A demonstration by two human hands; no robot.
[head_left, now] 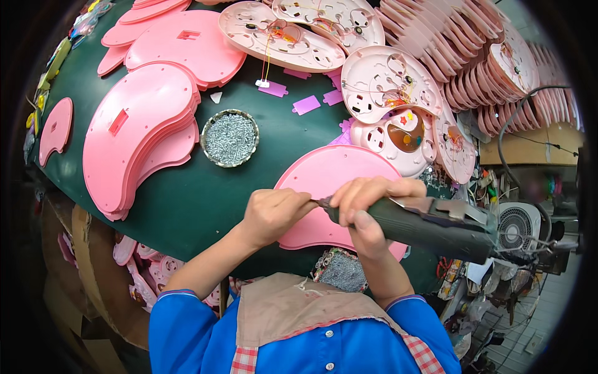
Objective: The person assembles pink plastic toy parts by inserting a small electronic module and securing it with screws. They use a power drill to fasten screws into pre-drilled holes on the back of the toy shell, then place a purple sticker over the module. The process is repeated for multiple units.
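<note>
My right hand [367, 209] grips a dark green electric screwdriver [430, 225], held almost level with its tip pointing left. My left hand [274, 210] pinches at that tip, fingers closed around something too small to make out. Both hands hover over a pink kidney-shaped plastic panel [330, 171] lying on the green table [187, 199] right in front of me.
A round metal dish of screws [229, 138] sits left of the panel. Stacks of pink panels [140, 128] lie to the left and behind; open shells with wiring [386, 84] crowd the back right. Another screw dish [341, 269] is at the near edge. A small fan [517, 225] stands right.
</note>
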